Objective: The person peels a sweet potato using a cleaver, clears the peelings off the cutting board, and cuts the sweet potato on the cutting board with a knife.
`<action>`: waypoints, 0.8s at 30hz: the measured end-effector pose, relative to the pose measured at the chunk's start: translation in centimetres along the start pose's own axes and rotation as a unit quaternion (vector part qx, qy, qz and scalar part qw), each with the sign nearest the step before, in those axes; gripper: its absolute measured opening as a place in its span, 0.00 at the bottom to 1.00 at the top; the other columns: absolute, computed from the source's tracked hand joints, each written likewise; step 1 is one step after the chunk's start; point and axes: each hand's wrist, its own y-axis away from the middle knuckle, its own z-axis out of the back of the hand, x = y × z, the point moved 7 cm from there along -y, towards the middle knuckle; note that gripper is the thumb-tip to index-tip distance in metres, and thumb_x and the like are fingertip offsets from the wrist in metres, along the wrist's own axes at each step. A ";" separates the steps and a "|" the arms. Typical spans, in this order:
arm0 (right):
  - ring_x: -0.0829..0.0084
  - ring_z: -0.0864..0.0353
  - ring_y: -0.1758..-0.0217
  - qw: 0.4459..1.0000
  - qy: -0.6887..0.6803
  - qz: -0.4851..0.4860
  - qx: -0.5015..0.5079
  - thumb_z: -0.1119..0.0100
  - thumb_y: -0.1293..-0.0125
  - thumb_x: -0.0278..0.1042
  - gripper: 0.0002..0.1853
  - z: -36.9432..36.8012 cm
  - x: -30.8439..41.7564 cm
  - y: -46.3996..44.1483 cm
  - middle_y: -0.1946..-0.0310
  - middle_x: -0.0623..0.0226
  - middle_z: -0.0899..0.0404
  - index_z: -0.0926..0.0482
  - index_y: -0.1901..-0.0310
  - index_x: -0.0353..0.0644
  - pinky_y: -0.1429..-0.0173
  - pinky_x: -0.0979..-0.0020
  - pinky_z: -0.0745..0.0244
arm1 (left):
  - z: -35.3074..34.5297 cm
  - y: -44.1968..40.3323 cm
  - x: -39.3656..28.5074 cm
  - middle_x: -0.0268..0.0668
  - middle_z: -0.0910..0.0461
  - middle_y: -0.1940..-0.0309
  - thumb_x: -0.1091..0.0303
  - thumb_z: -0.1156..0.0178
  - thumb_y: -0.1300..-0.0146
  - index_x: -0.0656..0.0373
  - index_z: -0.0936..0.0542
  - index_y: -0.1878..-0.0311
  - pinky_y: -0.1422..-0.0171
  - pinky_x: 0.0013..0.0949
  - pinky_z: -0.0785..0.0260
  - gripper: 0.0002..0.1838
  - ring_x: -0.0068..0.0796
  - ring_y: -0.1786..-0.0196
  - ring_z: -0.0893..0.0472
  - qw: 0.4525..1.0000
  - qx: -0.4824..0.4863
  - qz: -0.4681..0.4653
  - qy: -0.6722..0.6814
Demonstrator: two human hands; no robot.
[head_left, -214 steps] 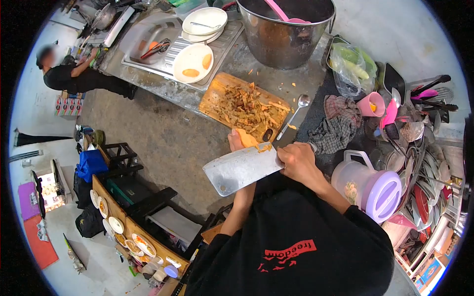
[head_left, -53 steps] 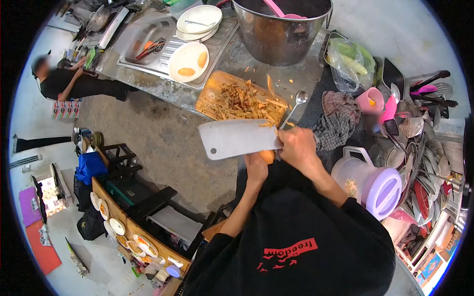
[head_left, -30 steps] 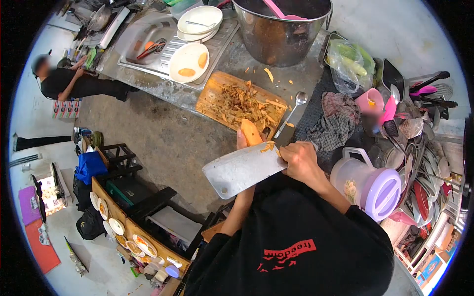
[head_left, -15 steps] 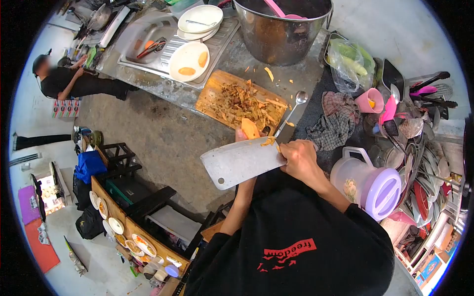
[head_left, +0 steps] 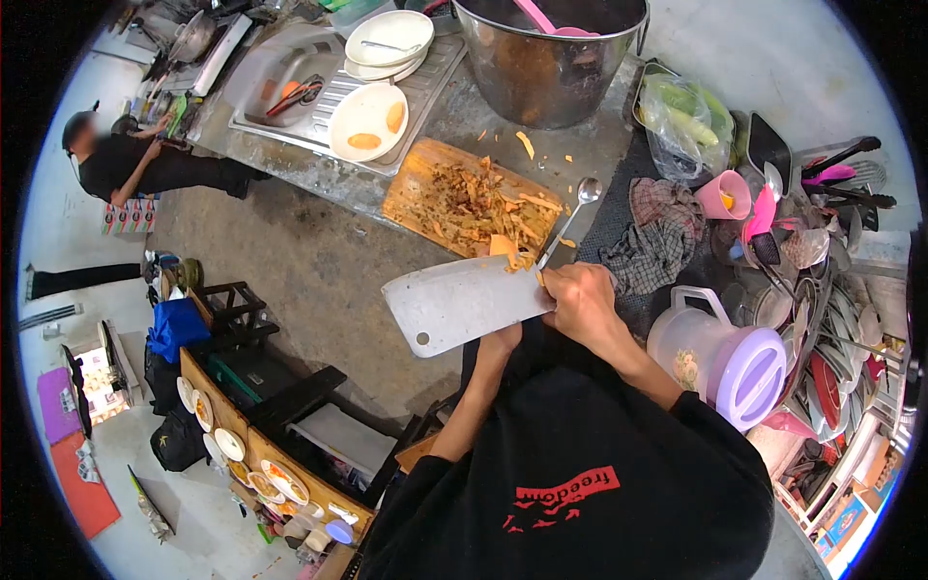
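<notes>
My right hand (head_left: 580, 298) is closed on the handle end of a wide cleaver (head_left: 464, 304), whose blade points left. Orange shavings cling to the blade near my right hand. Below the blade shows part of my left hand (head_left: 501, 340); its fingers are hidden behind the metal. An orange piece (head_left: 503, 246) sticks out above the cleaver's upper edge, at the near side of the wooden cutting board (head_left: 411, 184). Peelings (head_left: 478, 198) are heaped on the board. A metal spoon (head_left: 588, 190) lies to the right of it.
Beyond the board are a white bowl (head_left: 367, 124) with two orange pieces, a sink (head_left: 280, 82) and a large metal pot (head_left: 551, 72). To the right are a cloth (head_left: 657, 251), a pink cup (head_left: 723, 196) and a lidded jug (head_left: 715, 353). A person (head_left: 126, 159) stands far left.
The cleaver has moved up and slightly left over the orange piece, so less of it shows. My left hand's fingers, partly seen beside the piece before, are now behind the blade.
</notes>
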 end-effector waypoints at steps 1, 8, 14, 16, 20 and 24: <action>0.58 0.22 0.77 1.000 -0.005 0.009 -0.005 0.29 0.64 0.30 0.13 0.0 0.0 0.0 0.83 0.60 0.25 0.27 0.79 0.40 0.70 0.60 0.28 | -0.6 0.5 1.4 0.44 0.25 0.53 0.62 0.50 0.30 0.65 0.28 0.48 0.48 0.40 0.32 0.16 0.40 0.52 0.25 0.994 0.007 0.041 0.106; 0.61 0.27 0.80 0.996 0.012 0.029 -0.084 0.33 0.68 0.27 0.14 0.4 0.2 0.0 0.84 0.64 0.29 0.30 0.81 0.42 0.74 0.62 0.33 | -1.6 1.4 3.8 0.48 0.25 0.50 0.63 0.51 0.31 0.66 0.28 0.47 0.42 0.43 0.36 0.16 0.45 0.48 0.26 0.951 0.019 0.113 0.288; 0.60 0.21 0.77 0.999 0.016 0.014 -0.027 0.30 0.62 0.30 0.11 0.6 -0.3 -0.7 0.82 0.62 0.23 0.26 0.79 0.41 0.71 0.62 0.27 | 1.0 -1.3 -3.1 0.48 0.26 0.48 0.62 0.55 0.29 0.66 0.28 0.46 0.39 0.43 0.37 0.18 0.45 0.44 0.27 0.991 0.081 0.049 0.091; 0.57 0.24 0.78 0.998 0.010 -0.028 -0.059 0.31 0.73 0.27 0.15 1.2 -1.6 -1.1 0.83 0.62 0.26 0.30 0.82 0.42 0.75 0.61 0.30 | 0.3 -1.1 -1.1 0.50 0.26 0.49 0.64 0.52 0.32 0.67 0.29 0.45 0.39 0.45 0.38 0.19 0.47 0.44 0.28 0.994 0.055 0.079 0.043; 0.59 0.20 0.77 0.999 0.020 -0.016 -0.031 0.29 0.68 0.30 0.14 1.7 -1.6 -1.1 0.82 0.62 0.23 0.24 0.76 0.41 0.72 0.60 0.26 | 0.9 -2.1 -2.3 0.50 0.24 0.51 0.61 0.50 0.32 0.66 0.32 0.41 0.39 0.43 0.36 0.22 0.46 0.45 0.26 0.988 0.074 0.139 -0.003; 0.62 0.22 0.78 0.999 0.011 0.024 -0.027 0.29 0.69 0.30 0.14 1.5 -0.4 -0.3 0.83 0.65 0.25 0.24 0.77 0.41 0.72 0.62 0.27 | -1.0 -0.8 2.7 0.45 0.22 0.57 0.51 0.54 0.29 0.61 0.32 0.40 0.45 0.37 0.30 0.25 0.38 0.51 0.23 0.846 -0.081 0.242 0.468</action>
